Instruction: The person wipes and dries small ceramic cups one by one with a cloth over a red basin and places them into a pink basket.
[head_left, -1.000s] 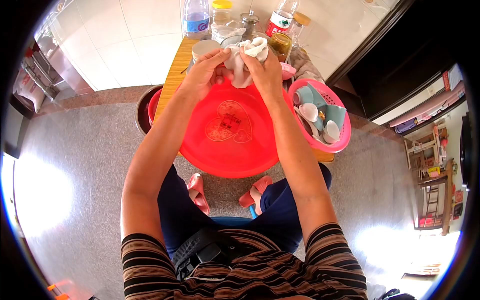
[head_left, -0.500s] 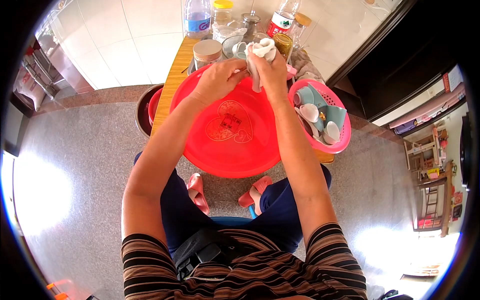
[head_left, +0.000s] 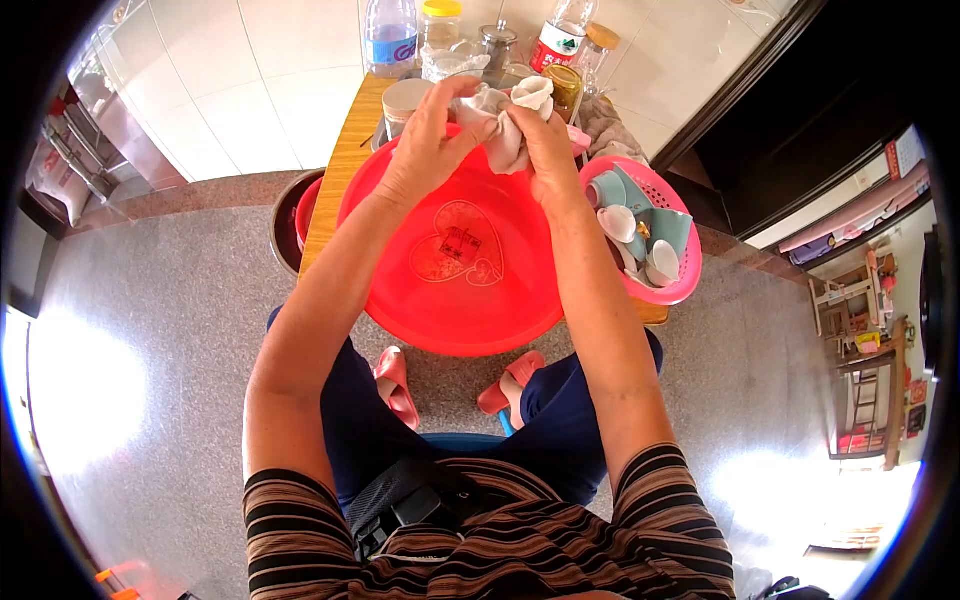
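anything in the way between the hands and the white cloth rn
Nothing visible stands in between: the right hand grips the white cloth, and the left hand meets its other side, thumb against it. The folds could hide something. The red basin lies below, not between.

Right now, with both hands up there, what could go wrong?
The left fingers are close to the lidded jar and might nudge it. The right fingers, gripping the white cloth, could bump the yellowish glass jar nearby. The white cups lying in the pink colander might shift if the right forearm knocks it.
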